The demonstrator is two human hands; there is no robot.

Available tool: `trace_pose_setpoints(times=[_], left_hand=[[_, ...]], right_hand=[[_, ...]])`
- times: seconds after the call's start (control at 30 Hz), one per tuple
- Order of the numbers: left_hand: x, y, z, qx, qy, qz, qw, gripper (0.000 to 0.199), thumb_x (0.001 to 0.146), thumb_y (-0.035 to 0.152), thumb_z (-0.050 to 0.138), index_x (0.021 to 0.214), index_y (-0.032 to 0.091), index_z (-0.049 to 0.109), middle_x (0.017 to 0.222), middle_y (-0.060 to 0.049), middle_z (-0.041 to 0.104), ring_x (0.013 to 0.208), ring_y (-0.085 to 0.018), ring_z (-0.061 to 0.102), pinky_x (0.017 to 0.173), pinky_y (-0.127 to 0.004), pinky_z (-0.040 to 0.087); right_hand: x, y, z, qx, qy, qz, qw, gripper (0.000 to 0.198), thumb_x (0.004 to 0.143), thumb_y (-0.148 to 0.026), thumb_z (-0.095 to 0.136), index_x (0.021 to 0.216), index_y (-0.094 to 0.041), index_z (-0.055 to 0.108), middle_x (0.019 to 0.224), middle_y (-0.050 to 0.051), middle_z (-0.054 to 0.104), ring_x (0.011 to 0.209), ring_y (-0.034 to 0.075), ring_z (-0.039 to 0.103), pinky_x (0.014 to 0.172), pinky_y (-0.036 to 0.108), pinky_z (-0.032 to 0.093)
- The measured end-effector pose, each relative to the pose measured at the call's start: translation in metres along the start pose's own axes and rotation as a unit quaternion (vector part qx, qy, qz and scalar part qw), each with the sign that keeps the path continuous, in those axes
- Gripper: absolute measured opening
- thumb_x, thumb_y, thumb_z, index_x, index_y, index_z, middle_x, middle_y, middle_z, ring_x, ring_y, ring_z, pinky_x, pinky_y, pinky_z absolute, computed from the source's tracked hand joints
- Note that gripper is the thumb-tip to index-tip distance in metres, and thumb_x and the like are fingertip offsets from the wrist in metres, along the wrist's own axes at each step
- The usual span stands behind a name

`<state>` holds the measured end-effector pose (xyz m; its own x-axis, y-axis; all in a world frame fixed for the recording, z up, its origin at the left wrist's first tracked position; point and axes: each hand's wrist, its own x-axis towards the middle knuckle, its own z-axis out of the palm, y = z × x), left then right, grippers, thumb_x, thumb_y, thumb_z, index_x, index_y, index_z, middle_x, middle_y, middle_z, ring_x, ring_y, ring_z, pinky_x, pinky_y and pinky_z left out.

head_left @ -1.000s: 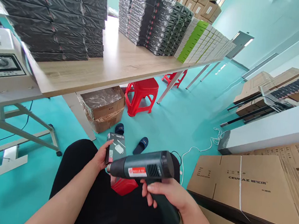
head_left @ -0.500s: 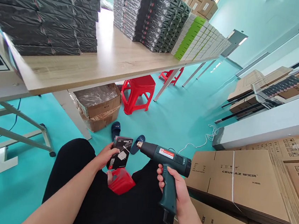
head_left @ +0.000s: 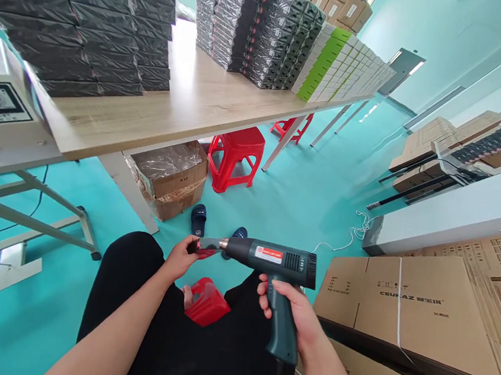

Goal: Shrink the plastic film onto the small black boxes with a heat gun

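Note:
My left hand (head_left: 181, 259) grips a small black and red product box (head_left: 208, 247), tilted so that a narrow side faces up. In my right hand (head_left: 286, 298) is a dark green heat gun (head_left: 284, 319), my fingers wrapped round its handle. Its metal nozzle points left, right up against the near end of the box; whether they touch I cannot tell. Below, between my knees, shows part of a red stool seat (head_left: 208, 303). The far face of the box is hidden.
A wooden table (head_left: 187, 109) bears stacks of black wrapped boxes (head_left: 101, 28) and white-green boxes (head_left: 335, 65). Beneath it are an open carton (head_left: 178, 189) and a red stool (head_left: 239, 150). Flattened cartons (head_left: 421, 307) are piled at my right. A machine (head_left: 4, 99) stands left.
My left hand has turned the box from its broad printed face to a narrow side. The heat gun has shifted slightly left, bringing its nozzle close to the box.

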<state>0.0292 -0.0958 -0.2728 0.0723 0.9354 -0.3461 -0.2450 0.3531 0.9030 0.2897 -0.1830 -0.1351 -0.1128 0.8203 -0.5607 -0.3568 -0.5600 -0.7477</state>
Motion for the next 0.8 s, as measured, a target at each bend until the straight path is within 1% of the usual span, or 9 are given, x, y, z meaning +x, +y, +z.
trace_pose_setpoints(times=[0.1,0.17,0.23,0.37,0.57,0.7,0.8], left_hand=[[0.005,-0.001,-0.007,0.095,0.017,0.077,0.992,0.037,0.055,0.006,0.06,0.089,0.021,0.064,0.098,-0.002,0.065,0.098,-0.024,0.058,0.089,-0.035,0.044],[0.009,-0.004,-0.01,0.125,0.007,0.099,0.987,0.038,0.055,0.006,0.056,0.089,0.021,0.065,0.109,-0.004,0.063,0.105,-0.025,0.055,0.092,-0.035,0.041],[0.011,-0.008,-0.01,0.143,-0.012,0.112,0.983,0.038,0.057,0.007,0.055,0.09,0.022,0.065,0.115,-0.005,0.06,0.108,-0.025,0.054,0.095,-0.036,0.039],[0.011,-0.011,-0.01,0.166,-0.034,0.128,0.977,0.039,0.059,0.007,0.052,0.093,0.022,0.064,0.118,-0.006,0.058,0.112,-0.027,0.051,0.099,-0.039,0.035],[0.007,-0.011,-0.011,0.159,-0.023,0.117,0.98,0.04,0.058,0.007,0.052,0.092,0.022,0.065,0.119,-0.005,0.058,0.114,-0.027,0.05,0.099,-0.039,0.036],[0.007,-0.012,-0.012,0.164,-0.025,0.132,0.977,0.04,0.058,0.006,0.051,0.092,0.023,0.066,0.117,-0.005,0.059,0.112,-0.025,0.052,0.098,-0.038,0.037],[0.009,-0.015,-0.013,0.171,-0.032,0.128,0.976,0.04,0.059,0.007,0.052,0.093,0.023,0.066,0.118,-0.005,0.059,0.111,-0.026,0.053,0.098,-0.038,0.037]], right_hand=[[-0.007,-0.011,-0.018,-0.006,0.041,0.019,0.999,0.027,0.078,-0.032,0.062,0.098,-0.013,0.065,0.082,0.007,0.066,0.064,0.014,0.059,0.053,0.024,0.048],[-0.01,-0.015,-0.025,-0.015,0.043,0.027,0.999,0.028,0.078,-0.032,0.062,0.098,-0.013,0.065,0.082,0.008,0.066,0.065,0.015,0.06,0.053,0.025,0.048],[-0.011,-0.015,-0.029,-0.027,0.036,0.033,0.998,0.029,0.077,-0.033,0.062,0.097,-0.012,0.065,0.081,0.008,0.066,0.063,0.015,0.06,0.052,0.026,0.048],[-0.009,-0.013,-0.028,-0.054,0.026,0.038,0.997,0.032,0.075,-0.034,0.063,0.097,-0.011,0.064,0.078,0.008,0.066,0.06,0.016,0.06,0.05,0.027,0.047],[-0.01,-0.014,-0.019,-0.083,-0.005,0.018,0.996,0.03,0.077,-0.033,0.062,0.098,-0.012,0.064,0.08,0.008,0.067,0.062,0.016,0.061,0.052,0.027,0.047],[-0.01,-0.014,-0.016,-0.106,0.009,0.003,0.994,0.032,0.077,-0.035,0.062,0.1,-0.012,0.064,0.082,0.008,0.067,0.063,0.016,0.061,0.054,0.028,0.049],[-0.01,-0.012,-0.015,-0.129,0.007,0.008,0.992,0.032,0.076,-0.035,0.063,0.098,-0.012,0.064,0.079,0.008,0.067,0.06,0.016,0.06,0.052,0.028,0.048]])
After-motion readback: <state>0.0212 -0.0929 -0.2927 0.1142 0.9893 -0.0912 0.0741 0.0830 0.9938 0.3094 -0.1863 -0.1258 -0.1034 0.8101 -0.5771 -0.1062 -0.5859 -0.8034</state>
